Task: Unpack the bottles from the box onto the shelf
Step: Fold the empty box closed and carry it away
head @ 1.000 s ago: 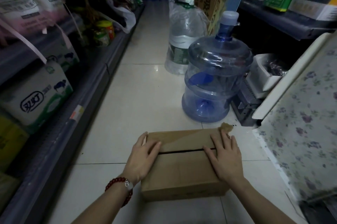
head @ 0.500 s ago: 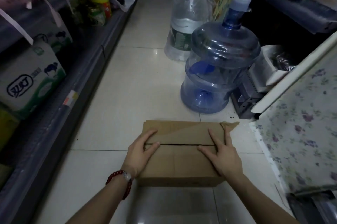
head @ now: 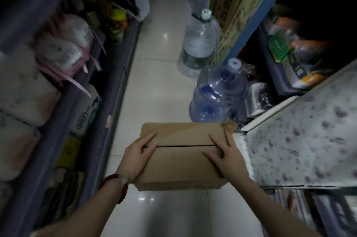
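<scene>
A brown cardboard box (head: 181,161) with its top flaps closed, a dark slit between them, is in the aisle in front of me. My left hand (head: 138,156) grips its left side with the fingers spread over the top flap. My right hand (head: 227,156) grips the right side the same way. The box seems to be held a little above the tiled floor. No bottles from inside it can be seen. The long grey shelf (head: 108,90) on my left holds packs of tissue and bags.
A blue empty water jug (head: 216,93) stands just beyond the box, and a clear full water jug (head: 199,43) behind it. A floral-covered surface (head: 309,130) juts out at the right, close to the box. Stocked shelves (head: 286,74) line the right side.
My view has risen and pulled back, showing more of the shelves. My hands have shifted from lying flat on the flaps to gripping the box's sides, and the box has come up with them.
</scene>
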A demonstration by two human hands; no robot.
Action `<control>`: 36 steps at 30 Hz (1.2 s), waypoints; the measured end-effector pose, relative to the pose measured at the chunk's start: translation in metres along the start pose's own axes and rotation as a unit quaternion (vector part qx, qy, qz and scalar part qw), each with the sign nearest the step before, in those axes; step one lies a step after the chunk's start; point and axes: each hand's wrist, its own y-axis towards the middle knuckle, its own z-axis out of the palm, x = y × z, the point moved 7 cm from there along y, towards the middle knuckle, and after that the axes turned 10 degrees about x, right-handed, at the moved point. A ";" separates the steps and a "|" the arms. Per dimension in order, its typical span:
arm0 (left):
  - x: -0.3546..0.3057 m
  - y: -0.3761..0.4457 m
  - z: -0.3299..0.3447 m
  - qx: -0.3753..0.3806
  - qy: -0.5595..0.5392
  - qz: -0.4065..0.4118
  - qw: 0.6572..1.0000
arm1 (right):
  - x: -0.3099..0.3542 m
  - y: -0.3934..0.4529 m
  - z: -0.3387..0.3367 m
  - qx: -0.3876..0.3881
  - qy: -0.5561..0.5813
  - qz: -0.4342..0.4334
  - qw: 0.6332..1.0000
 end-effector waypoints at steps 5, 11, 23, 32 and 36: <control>-0.110 -0.051 -0.092 -0.043 0.012 0.020 0.999 | 0.104 -0.041 -0.099 -0.018 0.008 -0.010 1.000; -0.203 -0.086 -0.176 -0.061 0.027 0.060 0.996 | 0.201 -0.070 -0.182 -0.029 0.018 -0.037 0.999; -0.292 -0.043 -0.258 -0.049 0.062 0.088 0.993 | 0.278 -0.043 -0.268 -0.077 0.017 -0.030 0.996; -0.323 0.086 -0.316 -0.086 0.066 0.039 0.993 | 0.315 0.120 -0.310 -0.045 0.000 -0.043 0.998; -0.330 0.140 -0.341 -0.094 0.059 0.018 0.994 | 0.334 0.192 -0.326 -0.022 -0.013 -0.055 0.998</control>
